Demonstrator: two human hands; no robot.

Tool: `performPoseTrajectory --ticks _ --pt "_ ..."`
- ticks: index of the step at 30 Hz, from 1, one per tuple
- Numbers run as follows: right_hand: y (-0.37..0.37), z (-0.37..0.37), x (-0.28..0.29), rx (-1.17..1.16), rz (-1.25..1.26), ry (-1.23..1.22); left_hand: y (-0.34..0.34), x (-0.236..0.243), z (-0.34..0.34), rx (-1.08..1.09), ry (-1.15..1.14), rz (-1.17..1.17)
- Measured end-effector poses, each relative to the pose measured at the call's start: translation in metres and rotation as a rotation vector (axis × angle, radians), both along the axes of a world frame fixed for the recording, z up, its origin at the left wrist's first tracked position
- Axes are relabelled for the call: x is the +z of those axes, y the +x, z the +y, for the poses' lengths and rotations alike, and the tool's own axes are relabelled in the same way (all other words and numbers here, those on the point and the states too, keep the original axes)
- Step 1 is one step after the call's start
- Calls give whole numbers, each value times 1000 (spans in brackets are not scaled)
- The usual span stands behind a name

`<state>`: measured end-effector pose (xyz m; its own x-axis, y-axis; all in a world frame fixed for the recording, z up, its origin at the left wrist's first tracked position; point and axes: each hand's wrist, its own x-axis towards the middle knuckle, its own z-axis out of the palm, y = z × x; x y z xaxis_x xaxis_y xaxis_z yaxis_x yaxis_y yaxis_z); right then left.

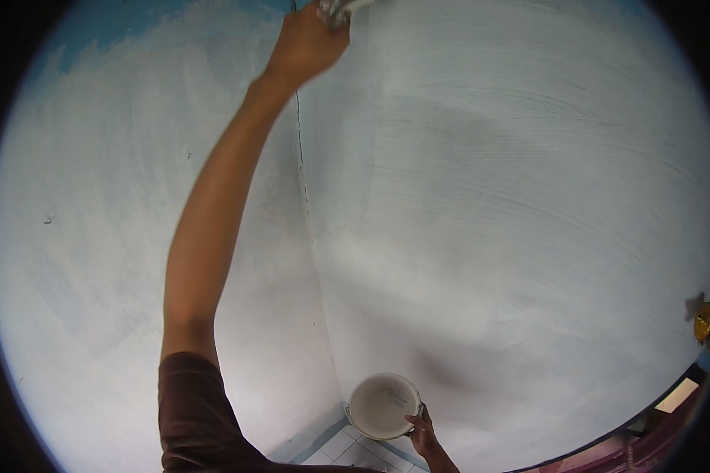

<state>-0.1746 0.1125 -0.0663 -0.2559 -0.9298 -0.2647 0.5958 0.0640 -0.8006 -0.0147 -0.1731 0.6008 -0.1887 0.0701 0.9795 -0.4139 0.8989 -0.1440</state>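
Observation:
Raised high at the top edge, my left hand (312, 43) is closed around a paintbrush (338, 14), which the frame's edge partly cuts off. Its visible part is smeared pale. The hand is by the wall corner, close to the strip where blue paint meets white. Low down, my right hand (422, 435) grips the right rim of a round white bucket (356, 416), thumb over the edge. The bucket is tilted so its whitish inside shows. Around both hands is a thinly whitened wall (481, 181) with streaky brush marks.
A dark crack (300, 150) runs down the corner. Blue paint (95, 47) shows at the upper left. Light floor tiles (339, 445) lie beneath the bucket. A gold-coloured object (704, 323) is at the far right, above a reddish piece of furniture (647, 449).

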Motion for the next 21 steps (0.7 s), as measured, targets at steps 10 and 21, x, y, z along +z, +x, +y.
performPoseTrajectory --ticks 10,21 --pt "5 -12 -32 -41 -54 13 -24 42 -60 188 106 -221" --pt "8 -13 -34 -35 -43 22 -10 49 -9 -21 35 -92"
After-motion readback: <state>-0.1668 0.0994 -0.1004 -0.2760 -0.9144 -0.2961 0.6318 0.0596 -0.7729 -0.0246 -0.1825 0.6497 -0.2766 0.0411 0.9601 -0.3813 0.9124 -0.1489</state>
